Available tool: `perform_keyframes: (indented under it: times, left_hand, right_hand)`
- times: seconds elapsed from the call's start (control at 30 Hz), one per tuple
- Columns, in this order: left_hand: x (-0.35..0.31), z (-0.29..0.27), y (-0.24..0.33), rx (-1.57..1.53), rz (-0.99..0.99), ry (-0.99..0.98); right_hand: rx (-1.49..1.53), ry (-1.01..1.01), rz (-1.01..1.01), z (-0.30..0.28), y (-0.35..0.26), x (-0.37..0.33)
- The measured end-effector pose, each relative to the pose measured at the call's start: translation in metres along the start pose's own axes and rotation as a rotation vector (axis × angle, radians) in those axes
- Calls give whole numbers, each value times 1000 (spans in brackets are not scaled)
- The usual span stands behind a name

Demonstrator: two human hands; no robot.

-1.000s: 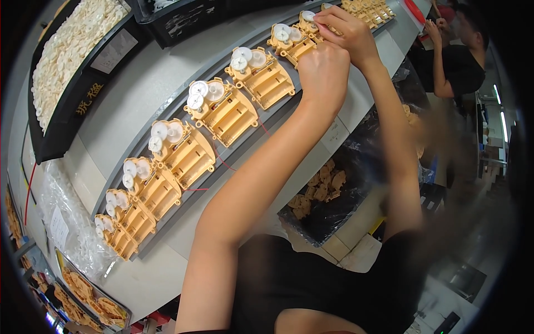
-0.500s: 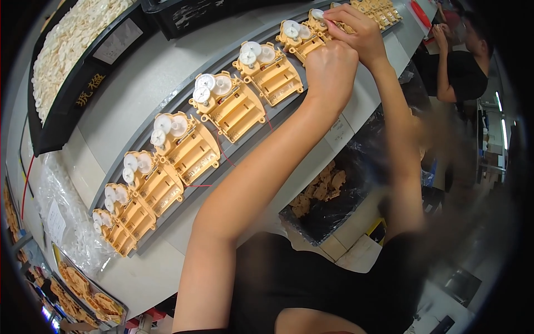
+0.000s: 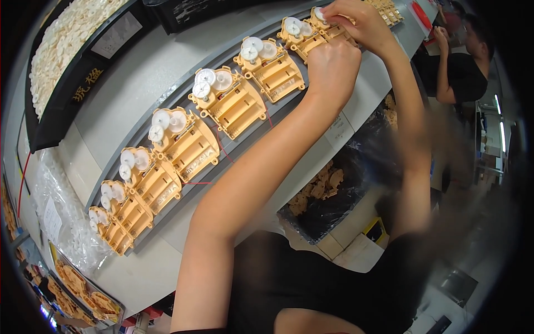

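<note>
A row of yellow plastic housings [image 3: 231,111] lies along a grey rail [image 3: 219,51], each with white gears [image 3: 205,75] at its far end. At the upper part of the row, my right hand [image 3: 364,23] is bent over a housing, thumb and fingers pinched at a white gear [image 3: 319,13]. Whether a second small part is between those fingertips cannot be seen. My left hand [image 3: 335,67] is closed in a fist at the near edge of the neighbouring housing [image 3: 303,47]. Its fingers are turned under, so what they hold is hidden.
A black bin of small white parts [image 3: 72,50] stands at the far left, beside a clear plastic bag [image 3: 67,211]. Below the table edge is a black-lined box with yellow pieces [image 3: 318,189]. Thin red wires [image 3: 198,183] trail from the housings. Another person [image 3: 464,69] sits at the right.
My right hand has shifted slightly up and left, its fingertips closer over the white gear. The left fist has barely moved. The view has shifted a little.
</note>
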State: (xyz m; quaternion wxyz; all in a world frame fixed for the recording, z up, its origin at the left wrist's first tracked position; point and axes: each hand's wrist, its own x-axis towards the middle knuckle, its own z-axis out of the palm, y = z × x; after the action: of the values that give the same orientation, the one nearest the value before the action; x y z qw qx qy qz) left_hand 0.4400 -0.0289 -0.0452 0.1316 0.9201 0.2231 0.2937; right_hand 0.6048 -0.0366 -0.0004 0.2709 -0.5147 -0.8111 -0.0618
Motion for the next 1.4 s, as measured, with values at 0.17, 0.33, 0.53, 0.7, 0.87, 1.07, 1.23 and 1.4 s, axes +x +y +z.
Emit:
perform_keyframes:
  times: [0.17, 0.33, 0.53, 0.7, 0.87, 1.07, 1.23, 1.4]
  left_hand:
    - [3, -2, 6, -8, 3, -30]
    - [2, -5, 4, -98, -11, -34]
    - [5, -5, 6, -85, -5, -38]
    - [9, -4, 5, -84, 16, -60]
    - [9, -5, 4, -60, 8, -64]
    - [8, -3, 4, 13, 54, -29]
    - [8, -6, 2, -1, 42, -31]
    - [10, -11, -7, -144, -39, 10]
  right_hand:
    - [-197, -213, 284, -18, -11, 11]
    - [-182, -348, 270, -26, -6, 19]
    - [0, -362, 294, -23, -11, 23]
    - [-112, -396, 271, -27, -10, 25]
    - [-224, -392, 230, -25, -15, 26]
    - [-7, -292, 231, -22, -18, 25]
    - [-115, -375, 210, -19, -6, 23]
    - [146, -9, 70, -21, -18, 26]
